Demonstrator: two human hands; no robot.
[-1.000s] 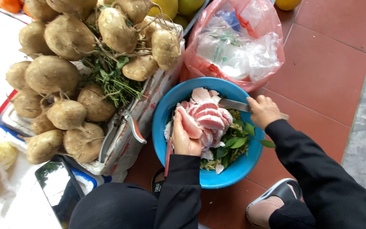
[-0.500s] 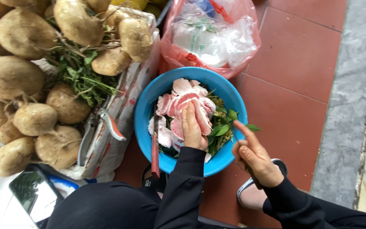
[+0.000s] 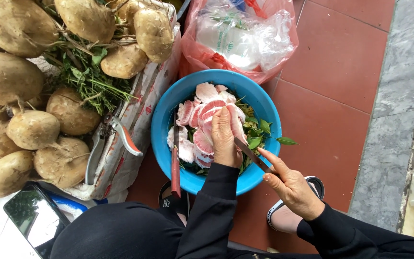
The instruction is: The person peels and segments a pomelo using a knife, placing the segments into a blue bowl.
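Right hand [image 3: 291, 184] — nearest item, low at right over the red floor tiles [image 3: 331, 115]; fingers pinched round a thin knife [image 3: 251, 154], the blade running up-left from the fingertips to the bowl's rim

Left hand [image 3: 224, 136] — black sleeve, reaching into the blue plastic bowl [image 3: 166, 120]; palm down, fingers pressed together on a pink pomelo segment [image 3: 206, 115], which lies under and just beyond the fingertips; the knife tip meets this hand's right edge

Bowl contents — peeled pink pomelo segments, green leaves [image 3: 259, 136] on the right side, a red-handled tool [image 3: 175, 165] leaning on the near-left rim

Sandalled foot [image 3: 288, 216] — just below the right hand

Phone [image 3: 34, 218] — dark screen, bottom left

Pruning shears [image 3: 109, 146] — grey and red, lying on a printed sack left of the bowl

Jicama tubers [image 3: 29, 129] — brown, heaped with green stems, filling the left side

Pink plastic bag [image 3: 240, 38] — beyond the bowl, touching its far rim, holding clear bags
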